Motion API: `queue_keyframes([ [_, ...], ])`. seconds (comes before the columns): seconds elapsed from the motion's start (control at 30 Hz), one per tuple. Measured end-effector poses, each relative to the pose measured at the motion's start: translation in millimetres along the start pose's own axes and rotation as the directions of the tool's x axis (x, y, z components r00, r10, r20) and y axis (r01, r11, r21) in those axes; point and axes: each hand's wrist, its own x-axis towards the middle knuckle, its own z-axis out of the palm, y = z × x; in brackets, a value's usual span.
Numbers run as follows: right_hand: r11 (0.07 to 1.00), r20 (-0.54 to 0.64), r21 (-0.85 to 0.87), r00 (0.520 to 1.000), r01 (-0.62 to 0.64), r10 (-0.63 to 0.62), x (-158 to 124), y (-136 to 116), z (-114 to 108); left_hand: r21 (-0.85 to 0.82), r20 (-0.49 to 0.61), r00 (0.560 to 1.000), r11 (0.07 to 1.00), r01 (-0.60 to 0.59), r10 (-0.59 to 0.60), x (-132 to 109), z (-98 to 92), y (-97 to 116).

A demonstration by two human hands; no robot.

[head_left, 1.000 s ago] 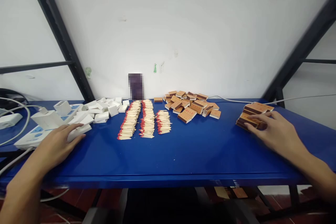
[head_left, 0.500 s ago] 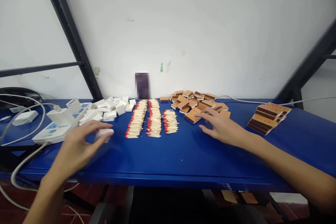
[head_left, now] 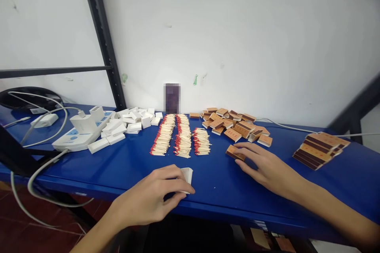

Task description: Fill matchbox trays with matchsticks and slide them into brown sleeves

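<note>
The left hand (head_left: 151,197) rests near the front edge of the blue surface (head_left: 118,162), its fingers (head_left: 181,195) pinching a small white inner tray (head_left: 187,174). Beyond those fingers lie three rows of matches (head_left: 181,140) (red-tipped). The right hand (head_left: 267,166) lies flat, fingers (head_left: 244,151) spread, touching an orange matchbox sleeve (head_left: 234,152).

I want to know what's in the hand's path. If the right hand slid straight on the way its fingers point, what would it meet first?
The right hand points left and slightly away. Its fingertips already touch a brown matchbox sleeve; beyond it, probably the nearest row of matches, though depth is unclear.
</note>
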Motion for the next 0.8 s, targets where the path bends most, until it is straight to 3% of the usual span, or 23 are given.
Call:
queue_keyframes([
  [0.13,0.990,-0.033,0.052,0.991,0.131,-0.129,22,-20,1,0.030,0.038,0.999,0.999,0.022,-0.023,1,1.4,1],
  [0.23,0.978,0.064,0.047,0.977,0.201,-0.204,45,-38,5,0.032,0.040,0.999,0.999,-0.008,0.007,4,2.1,1],
  [0.4,0.983,0.189,0.034,0.965,0.179,-0.182,75,-47,13,0.059,0.070,0.996,0.997,-0.051,0.047,5,-1.8,0],
  [0.6,0.990,0.245,0.099,0.962,0.101,-0.122,81,-42,20,0.086,0.051,0.998,0.996,-0.033,0.029,7,-1.5,0],
  [0.73,0.992,0.253,0.111,0.964,0.061,-0.087,77,-41,23,0.107,-0.025,0.999,0.993,-0.045,0.047,5,-9.4,-3],
  [0.8,0.992,0.254,0.116,0.964,0.049,-0.078,76,-41,24,0.184,-0.099,0.995,0.983,0.012,0.006,1,-20.3,-9],
])
